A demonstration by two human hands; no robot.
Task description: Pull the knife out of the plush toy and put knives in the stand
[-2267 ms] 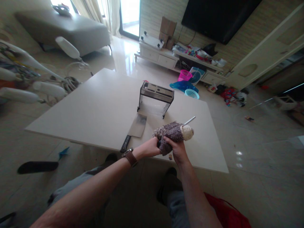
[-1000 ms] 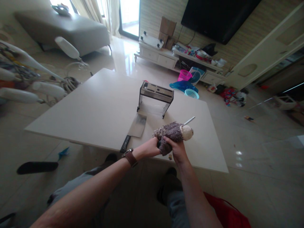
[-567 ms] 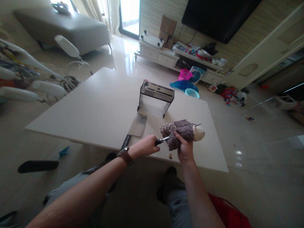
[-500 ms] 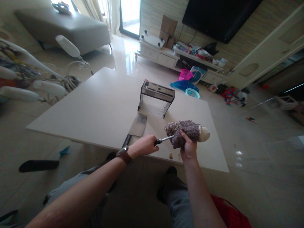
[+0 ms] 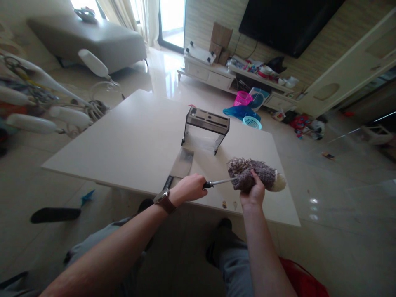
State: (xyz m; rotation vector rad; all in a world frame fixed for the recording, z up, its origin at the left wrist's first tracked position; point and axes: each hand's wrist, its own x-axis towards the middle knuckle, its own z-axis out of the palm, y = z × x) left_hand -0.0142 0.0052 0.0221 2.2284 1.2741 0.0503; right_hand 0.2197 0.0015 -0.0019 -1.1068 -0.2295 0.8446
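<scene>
My left hand (image 5: 188, 187) is closed round the dark handle of a thin steel rod (image 5: 220, 181), likely a sharpening steel, held level above the near edge of the white table (image 5: 130, 140). My right hand (image 5: 254, 192) grips a fuzzy grey-brown cloth (image 5: 255, 175) with a cream end. The cloth wraps the far end of the rod, so its tip is hidden. A cleaver (image 5: 181, 165) lies flat on the table just left of my left hand. Behind it stands an empty clear knife block (image 5: 206, 130).
Two small bits (image 5: 229, 204) lie at the table's near edge. A white drying rack (image 5: 46, 107) stands left. A TV stand (image 5: 235, 80), baskets (image 5: 247, 111) and toys clutter the floor beyond. A dark slipper (image 5: 55, 214) lies on the floor at left.
My right hand has slid the cloth rightward along the rod, baring the shaft between my hands. The rod's tip, earlier poking out past the cloth, is now covered. My left hand stayed put.
</scene>
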